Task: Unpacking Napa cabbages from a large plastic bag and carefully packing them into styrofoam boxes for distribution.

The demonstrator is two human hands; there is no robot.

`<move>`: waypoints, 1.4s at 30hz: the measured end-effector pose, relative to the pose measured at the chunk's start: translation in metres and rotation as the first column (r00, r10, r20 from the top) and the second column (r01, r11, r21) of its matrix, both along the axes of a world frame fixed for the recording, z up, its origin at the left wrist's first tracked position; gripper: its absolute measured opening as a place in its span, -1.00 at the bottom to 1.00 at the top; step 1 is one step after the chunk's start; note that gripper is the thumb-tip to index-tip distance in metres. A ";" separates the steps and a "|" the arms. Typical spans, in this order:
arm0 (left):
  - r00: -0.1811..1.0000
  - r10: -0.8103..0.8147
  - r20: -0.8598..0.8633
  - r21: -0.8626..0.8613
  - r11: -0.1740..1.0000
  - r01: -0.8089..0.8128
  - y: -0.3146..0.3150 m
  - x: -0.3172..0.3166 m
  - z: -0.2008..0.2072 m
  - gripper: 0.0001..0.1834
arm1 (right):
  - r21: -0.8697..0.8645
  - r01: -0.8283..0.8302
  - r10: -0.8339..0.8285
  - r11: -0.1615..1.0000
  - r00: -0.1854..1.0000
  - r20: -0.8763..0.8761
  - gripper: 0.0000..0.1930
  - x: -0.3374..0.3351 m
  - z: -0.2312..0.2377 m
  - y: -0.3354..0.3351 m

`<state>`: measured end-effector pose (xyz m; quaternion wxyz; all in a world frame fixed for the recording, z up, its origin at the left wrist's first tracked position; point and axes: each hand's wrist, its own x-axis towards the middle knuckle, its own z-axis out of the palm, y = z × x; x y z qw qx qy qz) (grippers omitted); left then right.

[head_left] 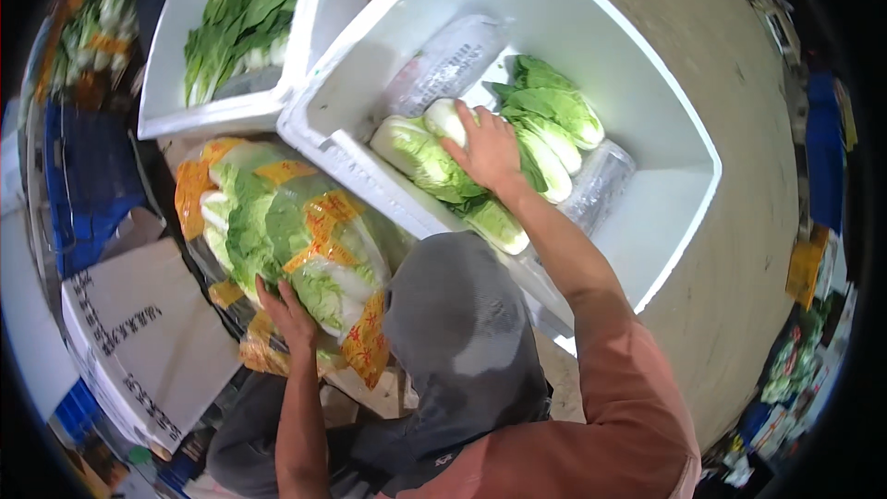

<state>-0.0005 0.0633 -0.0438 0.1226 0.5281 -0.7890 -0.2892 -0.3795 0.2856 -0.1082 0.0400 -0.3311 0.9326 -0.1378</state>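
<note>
Inside the large white foam box (637, 46), my right hand (488, 146) grips a napa cabbage (445, 120) near its white base, the fingers curved over it. More napa cabbages (554, 106) lie around that hand, leaves and white stems showing. My left hand (288, 312) rests against the near side of a clear plastic bag (296, 231) with orange-yellow printed patches, full of napa cabbages. Its fingers are spread and partly hidden against the bag.
Plastic-wrapped bundles (453, 60) lie along the box walls. At upper left, a second foam box (212, 115) holds leafy greens (240, 23). Left are a closed white box (148, 333) with dark lettering and a blue crate (92, 180). More goods line the right side.
</note>
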 end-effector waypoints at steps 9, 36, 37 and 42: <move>0.996 -0.037 0.081 -0.110 0.993 0.046 0.015 -0.002 0.008 -0.39 | 0.120 0.023 -0.043 0.992 0.985 0.166 -0.27 -0.013 -0.003 -0.003; 0.897 -0.413 0.155 -0.144 0.889 0.434 0.103 0.006 0.033 0.23 | -0.535 -0.640 0.822 0.551 0.527 0.216 -0.48 0.204 0.333 -0.131; 0.900 -0.404 0.167 -0.124 0.896 0.425 0.102 0.004 0.039 0.23 | -0.536 -0.640 0.823 0.550 0.527 0.215 -0.48 0.202 0.320 -0.130; 0.929 -0.356 0.096 -0.203 0.907 0.369 0.094 0.015 0.032 0.26 | -0.261 -0.659 0.707 0.705 0.632 0.317 -0.43 0.183 0.289 -0.125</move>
